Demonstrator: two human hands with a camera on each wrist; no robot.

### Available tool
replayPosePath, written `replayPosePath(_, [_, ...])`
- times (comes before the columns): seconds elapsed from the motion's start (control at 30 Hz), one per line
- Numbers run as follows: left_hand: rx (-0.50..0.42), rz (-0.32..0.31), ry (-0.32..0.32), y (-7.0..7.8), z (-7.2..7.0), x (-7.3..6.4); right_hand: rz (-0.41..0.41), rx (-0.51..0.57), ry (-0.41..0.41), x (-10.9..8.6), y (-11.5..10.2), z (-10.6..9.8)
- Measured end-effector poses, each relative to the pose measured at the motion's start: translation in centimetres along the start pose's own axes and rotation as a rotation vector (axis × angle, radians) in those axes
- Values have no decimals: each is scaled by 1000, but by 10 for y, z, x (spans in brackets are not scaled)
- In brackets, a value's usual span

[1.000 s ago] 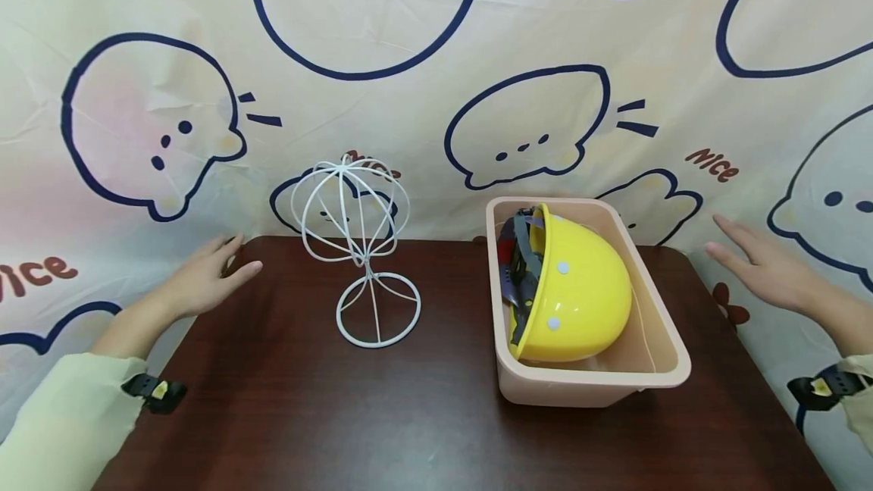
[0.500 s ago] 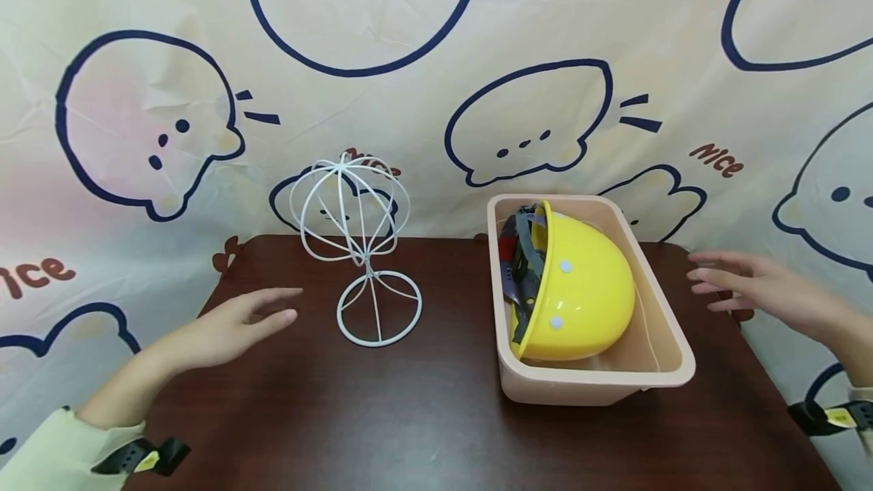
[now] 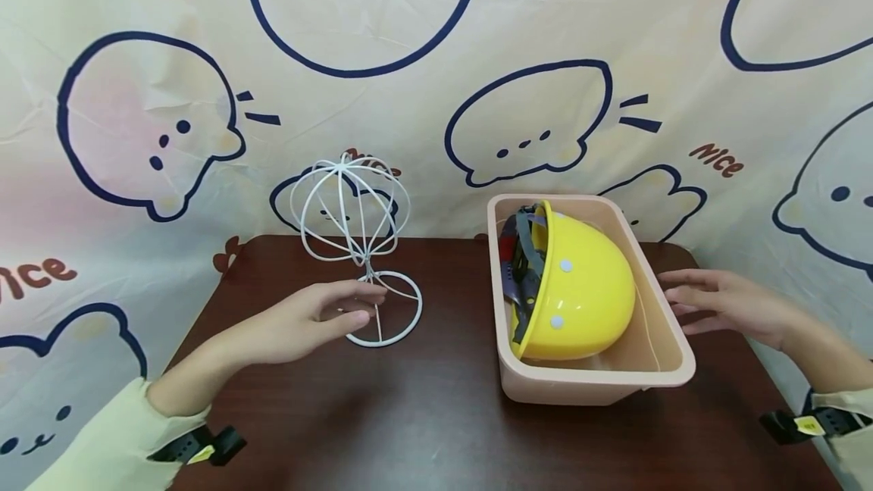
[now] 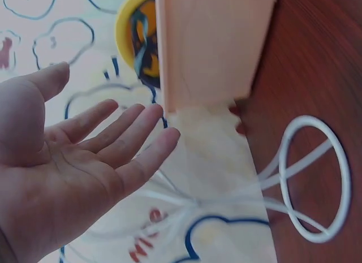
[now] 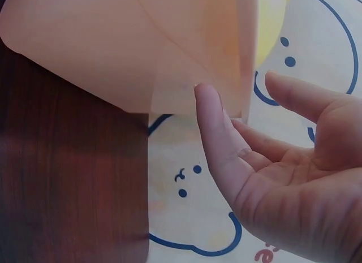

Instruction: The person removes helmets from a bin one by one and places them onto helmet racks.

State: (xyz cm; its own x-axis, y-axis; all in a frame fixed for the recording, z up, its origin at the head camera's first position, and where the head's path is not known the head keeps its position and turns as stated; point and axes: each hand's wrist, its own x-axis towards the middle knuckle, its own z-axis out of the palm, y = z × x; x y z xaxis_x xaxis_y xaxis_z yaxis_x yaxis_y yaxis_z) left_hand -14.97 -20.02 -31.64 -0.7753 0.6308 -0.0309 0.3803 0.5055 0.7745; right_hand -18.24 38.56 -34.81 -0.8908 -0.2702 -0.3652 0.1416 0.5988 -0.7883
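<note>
A yellow hard hat (image 3: 586,286) lies on its side in a pale pink plastic bin (image 3: 671,373), its dark straps (image 3: 525,264) facing left. Left of the bin stands a white wire stand (image 3: 369,248) with a cage-like round top and a ring base (image 4: 345,184). My left hand (image 3: 307,324) is in front of that base in the head view, fingers loosely extended and nothing in them; the left wrist view shows its bare palm (image 4: 68,172). Beside the bin's right wall hovers my right hand (image 3: 736,309), its fingers relaxed. Whether its fingertips touch the bin is unclear.
Everything stands on a dark brown wooden table (image 3: 436,430). A cream cloth (image 3: 532,14) printed with cartoon outlines hangs behind the table and along its sides. A black strap-on camera (image 3: 198,445) sits on the left wrist, another camera (image 3: 791,426) on the right.
My left hand has moved from the table's far left edge rightward to the wire stand. My right hand has come leftward and down to the bin's side. Bin, hard hat and stand have stayed put.
</note>
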Motion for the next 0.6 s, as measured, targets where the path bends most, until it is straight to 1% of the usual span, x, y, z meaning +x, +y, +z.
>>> replayPosePath(0.07, [-40, 28, -14, 7, 3, 9, 3, 12, -7, 1, -1, 3])
replayPosePath(0.17, [-71, 49, -25, 19, 7, 22, -7, 33, -15, 2, -1, 7])
replayPosePath(0.37, [-74, 80, -30, 41, 14, 48, -35, 82, -25, 3, 0, 9])
replayPosePath(0.47, [-74, 85, -29, 49, 19, 63, -44, 99, -24, 3, 0, 9])
replayPosePath(0.6, [-120, 57, -31, 57, 28, 81, -46, 127, -28, 4, 1, 10])
